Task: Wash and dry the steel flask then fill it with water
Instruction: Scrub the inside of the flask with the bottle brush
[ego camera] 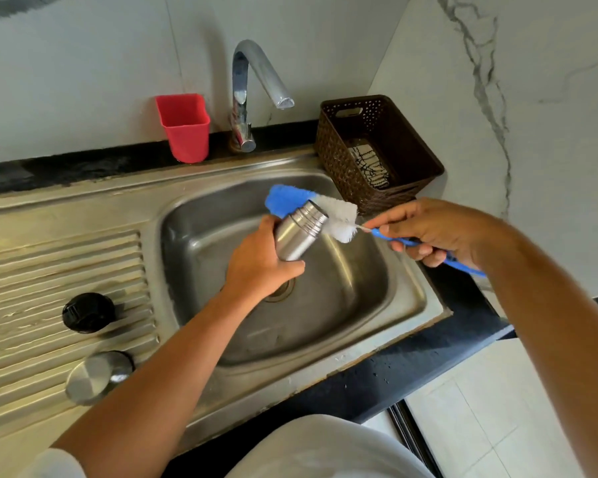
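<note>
At the centre of the frame, over the steel sink (425, 298), my left hand (256, 267) is wrapped around the lower body of the steel flask (296, 236), holding it tilted with its open, threaded mouth pointing to the upper right. My right hand (428, 229), at centre right, grasps the blue handle of a bottle brush (340, 220). Its blue and white bristles lie across the far side of the flask's neck (outside the mouth). At lower left, a black cap (87, 312) and a steel lid (97, 376) sit apart on the ridged drainboard. Along the top stand a red cup (185, 127), the tap (252, 81) and a brown basket (335, 160).
</note>
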